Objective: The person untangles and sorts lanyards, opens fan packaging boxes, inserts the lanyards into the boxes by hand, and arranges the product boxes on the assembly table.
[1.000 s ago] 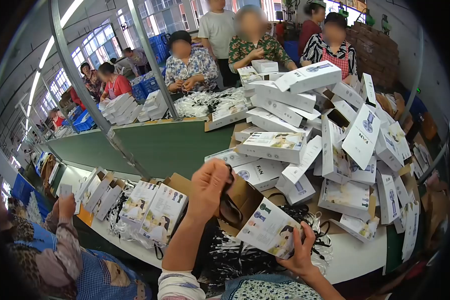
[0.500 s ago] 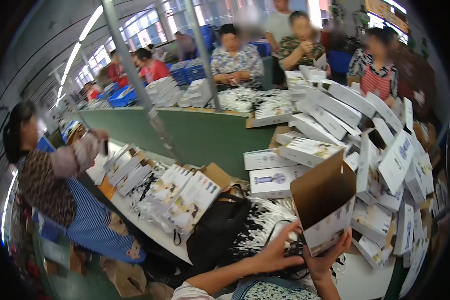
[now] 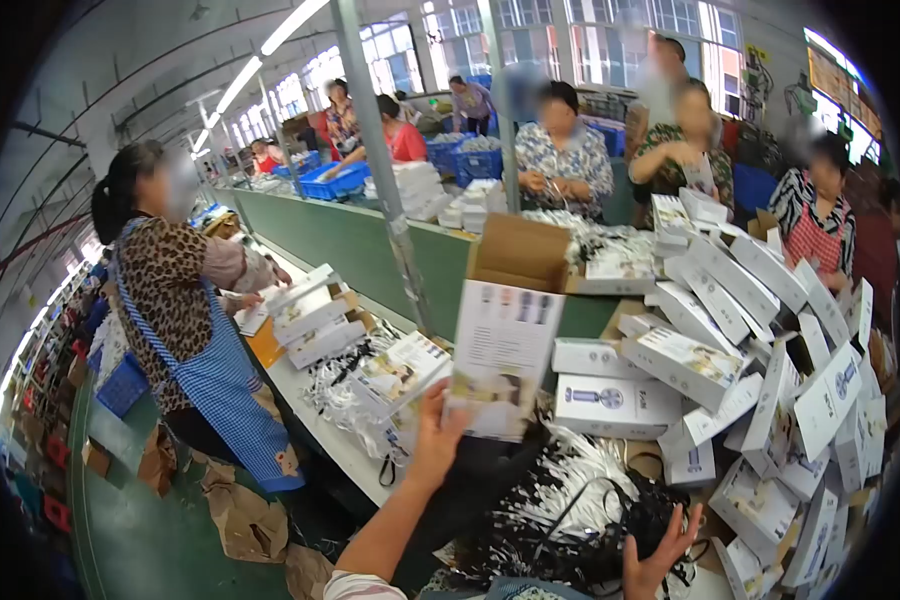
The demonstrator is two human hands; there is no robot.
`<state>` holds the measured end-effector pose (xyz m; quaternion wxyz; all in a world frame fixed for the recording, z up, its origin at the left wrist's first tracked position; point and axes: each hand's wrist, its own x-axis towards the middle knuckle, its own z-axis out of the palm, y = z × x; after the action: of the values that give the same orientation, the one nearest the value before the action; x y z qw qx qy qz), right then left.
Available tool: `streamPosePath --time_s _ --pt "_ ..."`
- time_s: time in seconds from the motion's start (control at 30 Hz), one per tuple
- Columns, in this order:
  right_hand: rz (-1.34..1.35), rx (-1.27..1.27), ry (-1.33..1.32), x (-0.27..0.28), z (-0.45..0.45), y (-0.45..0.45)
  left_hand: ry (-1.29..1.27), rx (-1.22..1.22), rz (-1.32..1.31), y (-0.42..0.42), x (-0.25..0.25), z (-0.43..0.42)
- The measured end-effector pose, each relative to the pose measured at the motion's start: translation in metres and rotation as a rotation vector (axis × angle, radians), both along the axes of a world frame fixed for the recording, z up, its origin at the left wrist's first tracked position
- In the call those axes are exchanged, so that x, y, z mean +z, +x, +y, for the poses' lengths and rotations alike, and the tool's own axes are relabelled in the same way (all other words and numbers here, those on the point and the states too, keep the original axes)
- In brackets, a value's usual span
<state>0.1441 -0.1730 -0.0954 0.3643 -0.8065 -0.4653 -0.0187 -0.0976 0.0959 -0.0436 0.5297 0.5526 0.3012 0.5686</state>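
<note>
My left hand [image 3: 436, 432] grips the lower left edge of a white printed cardboard box [image 3: 502, 345], held upright with its brown flap standing up at the top. My right hand [image 3: 660, 560] is empty, its fingers spread, at the right side of a heap of black and white cables [image 3: 570, 505] on the table. Behind the held box, a black bag [image 3: 475, 490] lies partly hidden. More white boxes [image 3: 402, 368] rest on cables to the left of my left hand.
A tall heap of white boxes [image 3: 790, 400] fills the right side. A co-worker in a blue apron [image 3: 215, 370] stands at the left by the table. A metal post [image 3: 385, 180] rises beyond the table, by a green partition [image 3: 315, 225]. Other people sit behind it.
The box has moved left and turned to show its printed face. My right hand has let go of it and is lower right. The view has shifted left.
</note>
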Motion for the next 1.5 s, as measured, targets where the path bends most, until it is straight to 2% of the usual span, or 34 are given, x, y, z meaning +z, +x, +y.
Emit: streamPosePath --time_s 0.03,0.1,0.13,0.2,0.27,0.33,0.43,0.5,0.57,0.63,0.7,0.73,0.77,0.83,0.87,0.93,1.0,1.03,1.07,1.1,1.17,1.23,1.3,1.37,1.5 --pt "-0.195 -0.09 0.173 0.031 0.011 -0.011 0.026 0.017 -0.001 -0.015 0.002 0.009" --pt "-0.045 -0.005 0.12 0.007 0.003 0.001 -0.178 0.09 -0.158 -0.043 0.009 0.021" --pt "-0.104 -0.035 0.092 0.01 0.003 -0.001 -0.16 0.102 -0.16 -0.056 0.008 0.027" --pt "-0.069 -0.027 0.106 0.01 0.007 -0.003 -0.307 0.113 -0.196 -0.076 0.002 0.032" --pt "-0.067 -0.018 0.119 0.004 0.01 -0.002 -0.311 0.115 -0.177 -0.087 -0.006 0.029" --pt "-0.102 -0.013 0.097 0.007 0.013 -0.003 -0.315 0.034 -0.206 -0.089 -0.013 0.02" --pt "-0.133 0.004 0.075 0.016 0.018 -0.007 -0.403 0.055 -0.145 -0.067 -0.03 0.0" --pt "-0.114 0.077 0.11 0.024 0.019 -0.007 -0.326 -0.115 -0.038 -0.04 -0.03 -0.022" --pt "0.048 0.2 0.145 0.04 0.02 -0.012 -0.298 -0.327 0.195 -0.015 -0.007 -0.048" --pt "0.429 0.422 0.345 0.035 0.025 -0.016 -0.225 -0.574 0.085 0.012 -0.019 -0.059" --pt "0.691 0.516 0.505 0.046 0.03 -0.032 -0.192 -0.796 0.046 0.036 -0.024 -0.073" --pt "0.781 0.494 0.538 0.036 0.027 -0.033 -0.135 -0.871 0.076 0.047 -0.035 -0.078" --pt "0.954 0.421 0.453 0.022 0.017 -0.031 -0.115 -0.933 0.152 0.053 -0.043 -0.084" --pt "1.028 0.248 0.378 0.027 0.013 -0.03 -0.287 -1.071 0.142 0.054 -0.018 -0.095" --pt "1.028 0.246 0.375 0.028 0.013 -0.028 -0.29 -1.072 0.14 0.052 -0.015 -0.087" --pt "0.889 0.282 0.432 0.03 0.014 -0.025 0.466 -0.854 0.648 0.044 -0.007 -0.06" --pt "0.91 0.245 0.413 0.03 0.013 -0.024 0.522 -0.565 0.673 0.027 0.03 -0.018" --pt "0.929 0.213 0.398 0.031 0.013 -0.024 0.461 -0.373 0.61 0.017 0.041 0.002" --pt "0.928 0.212 0.394 0.032 0.014 -0.025 0.311 -0.067 0.732 0.006 0.05 0.022" --pt "0.922 0.203 0.392 0.033 0.016 -0.026 0.567 0.098 0.71 -0.008 0.035 0.069" --pt "0.913 0.194 0.39 0.037 0.019 -0.026 0.611 0.396 1.0 -0.037 0.034 0.125" --pt "0.961 0.177 0.353 0.038 0.021 -0.028 0.524 0.476 1.43 -0.07 0.02 0.169" --pt "0.939 0.185 0.353 0.035 0.024 -0.026 0.019 0.209 1.694 -0.089 0.015 0.193" --pt "0.917 0.19 0.344 0.032 0.026 -0.025 -0.049 0.143 1.685 -0.108 -0.003 0.211" --pt "0.908 0.193 0.337 0.028 0.026 -0.023 -0.169 0.001 1.591 -0.119 0.002 0.206"
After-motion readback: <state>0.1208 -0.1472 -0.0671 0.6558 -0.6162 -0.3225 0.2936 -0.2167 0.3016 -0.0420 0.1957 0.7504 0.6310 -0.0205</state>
